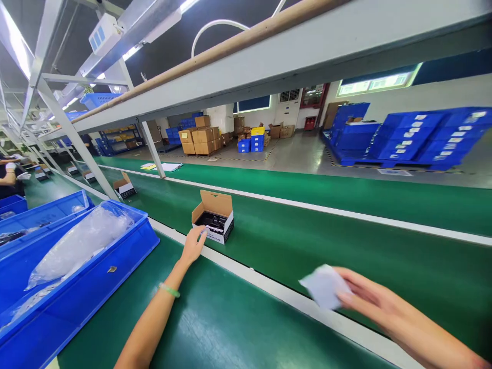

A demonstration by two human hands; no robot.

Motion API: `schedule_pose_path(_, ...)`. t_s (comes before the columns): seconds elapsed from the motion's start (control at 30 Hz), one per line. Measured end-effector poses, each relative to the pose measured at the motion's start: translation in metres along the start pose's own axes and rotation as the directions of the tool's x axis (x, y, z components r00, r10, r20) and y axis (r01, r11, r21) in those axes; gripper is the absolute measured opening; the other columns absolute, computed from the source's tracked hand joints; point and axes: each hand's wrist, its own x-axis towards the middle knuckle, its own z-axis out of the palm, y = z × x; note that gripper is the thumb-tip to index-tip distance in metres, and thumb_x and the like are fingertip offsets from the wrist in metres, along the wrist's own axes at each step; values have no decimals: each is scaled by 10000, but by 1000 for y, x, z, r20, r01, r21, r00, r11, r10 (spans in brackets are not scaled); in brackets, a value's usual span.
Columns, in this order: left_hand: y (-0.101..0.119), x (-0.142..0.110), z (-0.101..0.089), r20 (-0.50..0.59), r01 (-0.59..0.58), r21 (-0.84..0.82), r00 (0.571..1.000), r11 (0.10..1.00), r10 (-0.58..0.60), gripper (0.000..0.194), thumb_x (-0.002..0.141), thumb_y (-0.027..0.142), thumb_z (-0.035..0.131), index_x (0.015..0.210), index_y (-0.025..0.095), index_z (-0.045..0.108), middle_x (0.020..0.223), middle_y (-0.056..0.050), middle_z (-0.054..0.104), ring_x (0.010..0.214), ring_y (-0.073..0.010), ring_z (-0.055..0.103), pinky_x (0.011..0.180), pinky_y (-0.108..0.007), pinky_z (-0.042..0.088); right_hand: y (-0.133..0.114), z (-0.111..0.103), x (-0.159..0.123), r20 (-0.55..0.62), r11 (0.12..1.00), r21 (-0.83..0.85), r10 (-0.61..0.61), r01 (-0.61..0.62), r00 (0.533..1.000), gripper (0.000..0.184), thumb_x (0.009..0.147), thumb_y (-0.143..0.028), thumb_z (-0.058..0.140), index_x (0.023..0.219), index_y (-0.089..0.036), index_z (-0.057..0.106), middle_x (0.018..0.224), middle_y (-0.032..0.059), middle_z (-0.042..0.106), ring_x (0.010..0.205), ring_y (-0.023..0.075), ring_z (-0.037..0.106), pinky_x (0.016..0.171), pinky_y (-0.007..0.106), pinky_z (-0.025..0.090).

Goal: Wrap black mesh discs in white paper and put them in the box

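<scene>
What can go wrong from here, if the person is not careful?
The white item, pinched in the right hand, might slip.
The left hand, at the front of the open box, might nudge it askew.
The raised lid could fold down over the black contents.

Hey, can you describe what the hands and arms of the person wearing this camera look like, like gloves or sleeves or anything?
Both the left hand and the right hand are ungloved, and no sleeve shows on either forearm. A slim, rounded green bangle circles the left wrist; the right wrist shows no band.
</scene>
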Motion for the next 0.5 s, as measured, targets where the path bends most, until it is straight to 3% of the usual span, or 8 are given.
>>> schedule_pose_path(0.07,8,-22,-2,18,-30,-18,999,999,31,354,954,406,424,1121,176,635,1182,-114,653,1139,-261,556,1014,-470,420,-20,16,51,195,968,250,-21,-29,981,302,985,-481,461,1170,-254,536,1132,113,630,1042,283,606,873,403,531)
schedule_pose_path(0.13,13,-42,-3,44,-48,-33,998,998,50,303,941,388,467,1073,192,657,1139,-101,671,1099,-256,574,989,-466,442,-41,42,110,213,951,306,-116,47,970,236,938,-380,489,1107,-215,507,1093,90,644,1005,268,616,868,386,515)
schedule_pose_path(0.23,16,-56,-1,88,-39,-53,995,998,43,268,928,364,496,1031,194,676,1086,-103,684,1055,-259,591,959,-469,466,-59,90,189,182,995,-74,-46,60,982,199,900,-164,557,1082,-210,490,1008,28,664,915,228,630,813,316,495)
schedule_pose_path(0.33,18,-56,5,123,-10,-60,992,998,17,244,921,343,507,989,193,686,1045,-103,692,1028,-260,603,943,-462,479,-59,135,246,141,976,-220,35,-3,989,248,897,-89,616,1100,-203,530,1082,44,648,1019,247,594,854,309,462)
schedule_pose_path(0.5,18,-54,10,174,-5,-65,985,998,17,213,917,325,516,957,196,681,993,-88,699,980,-247,614,908,-428,500,-36,176,283,157,933,-347,158,-95,975,132,949,-137,626,1078,-142,601,1103,89,620,1010,262,589,870,388,480)
